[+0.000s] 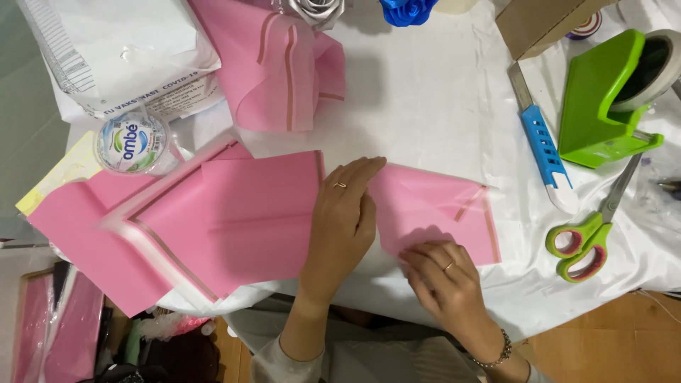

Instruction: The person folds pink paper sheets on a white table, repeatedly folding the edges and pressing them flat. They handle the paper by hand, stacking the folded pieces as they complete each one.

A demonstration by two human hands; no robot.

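Note:
My left hand (344, 213) lies flat, fingers together, pressing on the left edge of a folded pink paper sheet (440, 206) on the white cloth-covered table (418, 92). My right hand (443, 276) rests at the sheet's lower edge, fingertips pinching or creasing the paper near the table's front. A stack of larger pink sheets with thin gold stripes (213, 220) lies just left of my left hand. Another folded pink sheet (284, 64) lies farther back.
A blue utility knife (545, 149), green-handled scissors (585, 241) and a green tape dispenser (610, 92) sit at the right. A cardboard box (539, 21), a blue rose (408, 10), a lidded plastic cup (131, 142) and white packages (120, 57) stand at the back and left.

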